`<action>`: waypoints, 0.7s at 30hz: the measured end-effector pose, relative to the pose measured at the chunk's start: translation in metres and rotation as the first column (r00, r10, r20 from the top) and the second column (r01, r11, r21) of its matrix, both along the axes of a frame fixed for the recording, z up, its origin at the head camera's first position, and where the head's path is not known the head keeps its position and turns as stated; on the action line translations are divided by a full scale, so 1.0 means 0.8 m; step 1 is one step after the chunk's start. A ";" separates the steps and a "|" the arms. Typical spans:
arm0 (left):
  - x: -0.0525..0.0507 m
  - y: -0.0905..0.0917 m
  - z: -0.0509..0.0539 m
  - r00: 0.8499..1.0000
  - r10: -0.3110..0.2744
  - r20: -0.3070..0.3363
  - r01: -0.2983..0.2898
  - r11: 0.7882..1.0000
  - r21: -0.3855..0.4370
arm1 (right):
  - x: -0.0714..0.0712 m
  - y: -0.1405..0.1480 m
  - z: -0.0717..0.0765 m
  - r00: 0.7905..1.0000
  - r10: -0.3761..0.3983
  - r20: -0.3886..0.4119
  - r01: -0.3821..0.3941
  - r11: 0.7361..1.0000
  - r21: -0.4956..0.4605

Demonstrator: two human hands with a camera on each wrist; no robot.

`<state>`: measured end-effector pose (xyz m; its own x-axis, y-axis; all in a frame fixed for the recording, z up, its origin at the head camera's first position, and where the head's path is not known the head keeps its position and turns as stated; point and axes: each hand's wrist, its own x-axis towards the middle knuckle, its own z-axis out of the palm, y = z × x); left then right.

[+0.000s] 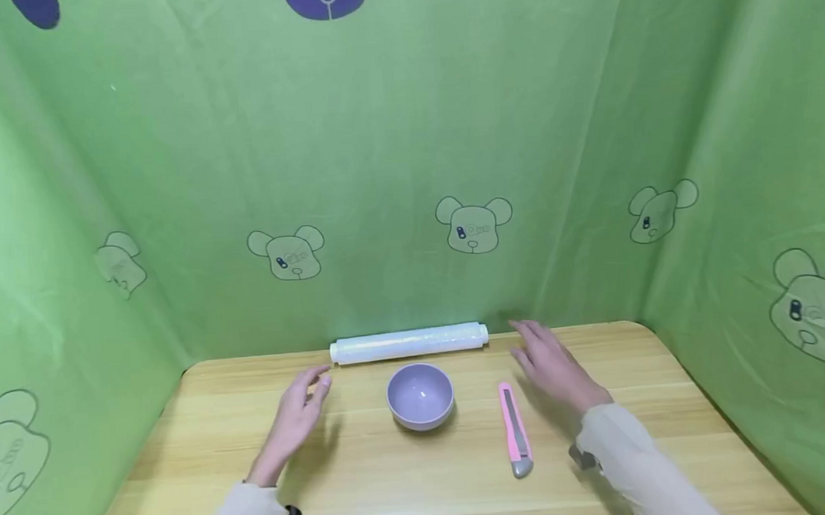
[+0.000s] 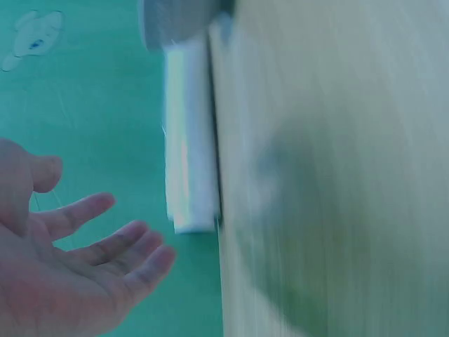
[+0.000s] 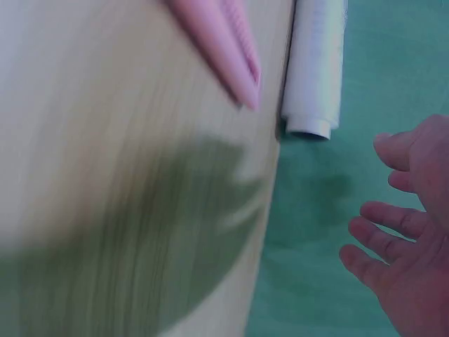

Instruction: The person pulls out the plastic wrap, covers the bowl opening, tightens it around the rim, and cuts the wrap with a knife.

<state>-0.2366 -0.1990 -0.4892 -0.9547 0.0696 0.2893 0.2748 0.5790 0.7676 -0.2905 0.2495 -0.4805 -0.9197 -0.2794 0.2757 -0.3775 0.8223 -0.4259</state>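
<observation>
A roll of clear film (image 1: 409, 343) lies along the table's back edge, its white core showing at both ends. My left hand (image 1: 296, 415), fingers relaxed and holding nothing, hovers near the roll's left end. Beyond the roll's right end is my right hand (image 1: 554, 365), fingers spread and holding nothing. Between the hands stands a purple bowl (image 1: 420, 396). A pink cutter (image 1: 514, 430) with a grey end lies right of the bowl. Both wrist views show the roll (image 2: 191, 140) (image 3: 314, 67) beside the left hand (image 2: 77, 260) and right hand (image 3: 414, 225).
The wooden table (image 1: 367, 490) has a green curtain (image 1: 379, 136) with bear faces behind it and on both sides. In the left wrist view, part of the bowl (image 2: 179, 21) shows at the top; the cutter (image 3: 221, 49) shows in the right wrist view.
</observation>
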 end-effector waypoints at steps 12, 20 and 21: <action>-0.001 0.077 -0.006 0.886 -0.304 0.350 0.118 0.878 0.464 | -0.068 -0.049 -0.028 0.945 -0.006 0.328 0.140 0.912 -0.386; -0.013 0.101 -0.027 0.831 -0.390 0.397 0.021 0.735 0.678 | -0.093 -0.061 -0.041 0.891 -0.022 0.453 0.340 0.694 -0.635; -0.015 0.102 -0.029 0.827 -0.397 0.397 0.012 0.720 0.694 | -0.095 -0.061 -0.041 0.891 -0.024 0.453 0.347 0.679 -0.647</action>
